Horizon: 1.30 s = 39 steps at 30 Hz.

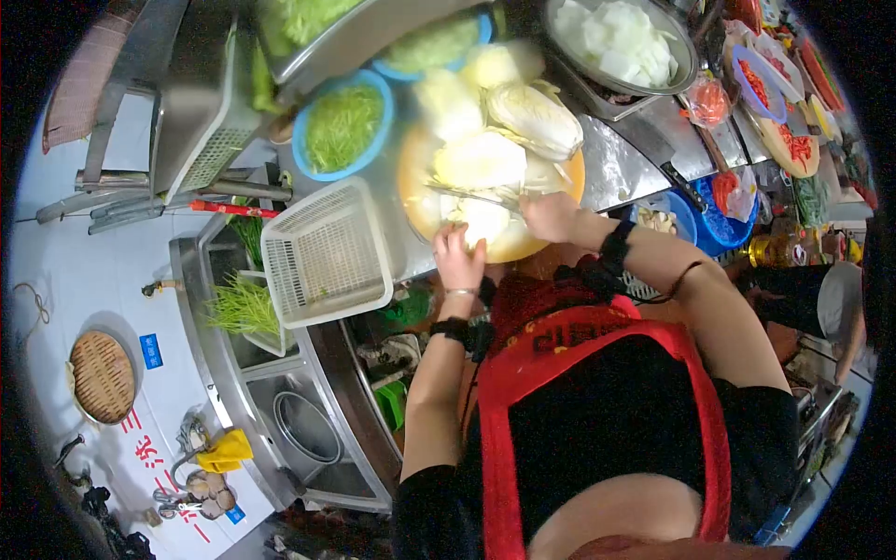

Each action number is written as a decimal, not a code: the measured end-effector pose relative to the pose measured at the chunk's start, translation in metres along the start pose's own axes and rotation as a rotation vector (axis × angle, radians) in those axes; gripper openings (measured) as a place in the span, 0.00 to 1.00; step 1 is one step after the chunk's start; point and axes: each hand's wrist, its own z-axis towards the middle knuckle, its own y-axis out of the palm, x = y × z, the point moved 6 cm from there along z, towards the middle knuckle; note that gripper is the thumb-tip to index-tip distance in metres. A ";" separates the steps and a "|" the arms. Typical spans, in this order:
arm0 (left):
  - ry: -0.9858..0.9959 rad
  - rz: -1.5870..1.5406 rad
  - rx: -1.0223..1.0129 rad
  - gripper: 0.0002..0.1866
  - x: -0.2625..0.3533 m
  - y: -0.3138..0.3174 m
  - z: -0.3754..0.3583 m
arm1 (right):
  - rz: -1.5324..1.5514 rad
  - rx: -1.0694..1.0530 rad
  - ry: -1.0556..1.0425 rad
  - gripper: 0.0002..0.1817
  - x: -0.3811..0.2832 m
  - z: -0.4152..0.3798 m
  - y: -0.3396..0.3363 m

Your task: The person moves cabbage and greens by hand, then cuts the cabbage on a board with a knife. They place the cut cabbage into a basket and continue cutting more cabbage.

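From the left I see the white basket (pixel 325 252), empty, overhanging the sink edge (pixel 201 308); bare steel counter (pixel 611 168) remains only to the right of the round orange cutting board (pixel 415 201). My left hand (pixel 459 257) lies pressed on the cabbage piece (pixel 483 220) at the board's near rim, fingers curled over it. My right hand (pixel 551 215) is clenched around a knife (pixel 471 195), whose blade lies across the board. Behind, I count about four further cabbage pieces (pixel 534 117) heaped to the far rim. Two blue bowls (pixel 343 126) of green shreds and one steel bowl (pixel 623 42) crowd the far side.
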 end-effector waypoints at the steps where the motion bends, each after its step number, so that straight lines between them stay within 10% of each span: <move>1: -0.012 0.008 -0.008 0.23 -0.002 0.003 0.003 | 0.026 0.045 0.028 0.11 0.005 0.005 -0.004; 30: -0.007 -0.033 0.180 0.25 -0.010 0.007 0.006 | -0.061 -0.160 -0.001 0.12 -0.003 -0.004 -0.036; 39: 0.068 0.113 0.142 0.21 0.003 -0.013 0.007 | -0.045 0.179 -0.189 0.13 -0.016 0.004 -0.038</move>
